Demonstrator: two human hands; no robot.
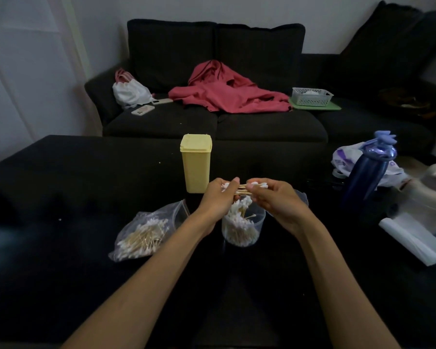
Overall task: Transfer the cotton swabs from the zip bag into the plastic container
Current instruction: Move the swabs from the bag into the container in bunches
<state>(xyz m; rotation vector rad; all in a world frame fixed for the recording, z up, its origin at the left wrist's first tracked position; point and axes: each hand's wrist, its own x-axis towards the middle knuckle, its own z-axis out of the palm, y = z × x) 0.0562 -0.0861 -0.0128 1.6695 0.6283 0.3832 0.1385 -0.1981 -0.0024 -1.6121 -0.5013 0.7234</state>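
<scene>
A clear zip bag (146,235) with several cotton swabs lies on the dark table, left of centre. A clear round plastic container (242,230), part filled with upright swabs, stands just right of it. Above the container, my left hand (218,197) and my right hand (275,200) together pinch a small bundle of cotton swabs (244,188), held level, one hand at each end.
A closed yellow plastic box (196,165) stands right behind my hands. A dark blue bottle (368,175), plastic bags and white paper (413,238) crowd the table's right side. A dark sofa with a red cloth (227,94) and a white basket (311,96) lies beyond.
</scene>
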